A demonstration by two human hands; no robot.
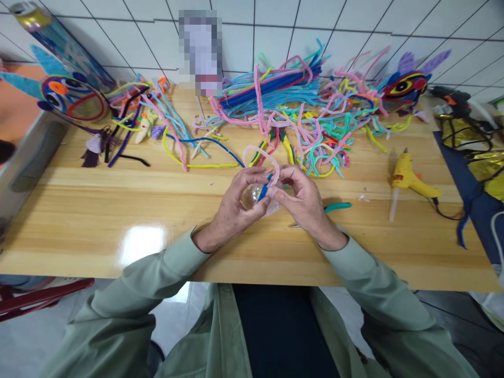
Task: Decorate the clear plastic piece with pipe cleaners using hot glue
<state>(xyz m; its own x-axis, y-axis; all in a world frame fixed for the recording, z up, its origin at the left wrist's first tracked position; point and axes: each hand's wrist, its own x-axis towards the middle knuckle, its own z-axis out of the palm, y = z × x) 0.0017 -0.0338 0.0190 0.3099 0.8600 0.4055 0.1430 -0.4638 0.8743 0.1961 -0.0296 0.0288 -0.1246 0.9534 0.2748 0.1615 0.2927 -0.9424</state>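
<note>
1. Presently, the left hand (233, 206) is holding a clear round piece (251, 196) above the wooden table (98, 210), in front of the person's body. Its thumb and fingers are curving around the piece with a narrow gap, perhaps for steadying it without pressing hard.

2. The right hand (306, 202) is meeting it from the other side. Its thumb and index finger are closing near the lower end of a pink fuzzy stem (277, 169), probably for controlling the end where it is touching the piece. The exact contact is hiding behind the fingers.

3. A blue strip (264, 192) is standing between both hands, against the clear piece; I cannot tell whether it is fixed.

4. Teal-handled pliers (337, 207) are lying partly under the right hand, seemingly for quick reach.

5. A yellow glue gun (405, 175) is lying farther right, its cord running rightward, so it is leaving the working space free.

6. Many coloured fuzzy stems (271, 97) are lying along the wall side, likely for easy choosing.
</note>
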